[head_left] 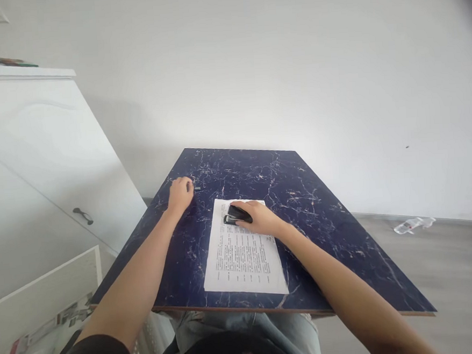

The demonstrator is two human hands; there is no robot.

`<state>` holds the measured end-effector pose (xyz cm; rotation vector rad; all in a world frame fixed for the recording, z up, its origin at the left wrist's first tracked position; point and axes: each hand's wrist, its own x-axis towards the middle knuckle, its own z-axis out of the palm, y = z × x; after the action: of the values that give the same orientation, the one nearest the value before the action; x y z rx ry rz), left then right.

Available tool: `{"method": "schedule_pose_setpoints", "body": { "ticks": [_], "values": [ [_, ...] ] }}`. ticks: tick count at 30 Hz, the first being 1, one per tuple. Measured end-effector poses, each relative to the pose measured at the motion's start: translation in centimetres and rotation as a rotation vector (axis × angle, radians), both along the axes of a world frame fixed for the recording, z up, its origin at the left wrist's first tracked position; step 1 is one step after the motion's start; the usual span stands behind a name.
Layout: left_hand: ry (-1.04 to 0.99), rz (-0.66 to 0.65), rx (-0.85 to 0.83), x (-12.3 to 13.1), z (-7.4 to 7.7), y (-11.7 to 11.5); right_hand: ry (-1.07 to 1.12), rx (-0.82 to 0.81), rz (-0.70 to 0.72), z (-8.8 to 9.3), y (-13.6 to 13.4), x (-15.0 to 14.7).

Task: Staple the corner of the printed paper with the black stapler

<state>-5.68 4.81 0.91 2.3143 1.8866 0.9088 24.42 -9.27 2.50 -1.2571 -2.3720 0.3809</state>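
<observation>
My right hand is wrapped around a black stapler, which rests over the upper part of a printed sheet of paper. The stapler's front end points left, and a bright metal part shows at its side. To the left, my left hand is low over the table with its fingers curled in. A small greyish strip lies right beside its fingertips, too small to name. Whatever the curled fingers hold, if anything, is hidden.
The dark blue marbled table stands against a white wall. A white cabinet with a dark handle is on the left. Below it sits an open box of mixed items. Clear plastic packaging lies on the floor at right.
</observation>
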Motion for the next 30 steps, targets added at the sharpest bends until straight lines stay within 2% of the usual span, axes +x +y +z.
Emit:
{"method": "schedule_pose_setpoints", "body": {
  "ticks": [1,3,5,8,12,16,19,27,30],
  "values": [
    [0.004,-0.151,-0.01,1.2,0.0,-0.4,0.029,0.001,-0.004,-0.1,-0.1,-0.3],
    [0.01,-0.349,-0.061,3.3,-0.3,-1.2,0.105,0.007,-0.021,0.0,-0.2,-0.4],
    [0.034,-0.458,-0.13,4.8,-0.8,-1.9,0.224,0.029,-0.079,0.6,-0.3,0.7],
    [0.106,-0.557,-0.192,5.7,-1.4,-2.5,0.346,0.092,-0.275,1.9,-0.1,4.5],
    [0.148,-0.605,-0.182,5.8,-1.8,-2.4,0.23,0.152,-0.452,2.3,0.6,11.1],
    [0.138,-0.66,-0.159,6.0,-1.9,-2.2,0.077,0.029,-0.471,1.3,1.0,15.0],
    [0.095,-0.682,-0.153,6.2,-2.0,-2.3,0.036,-0.022,-0.42,0.9,1.1,15.5],
    [-0.067,-0.733,-0.197,6.5,-1.8,-2.6,0.048,-0.069,-0.304,1.2,0.9,14.2],
    [-0.07,-0.724,-0.198,6.6,-2.0,-2.5,0.058,-0.076,-0.289,1.2,0.8,13.9]
  ]
}}
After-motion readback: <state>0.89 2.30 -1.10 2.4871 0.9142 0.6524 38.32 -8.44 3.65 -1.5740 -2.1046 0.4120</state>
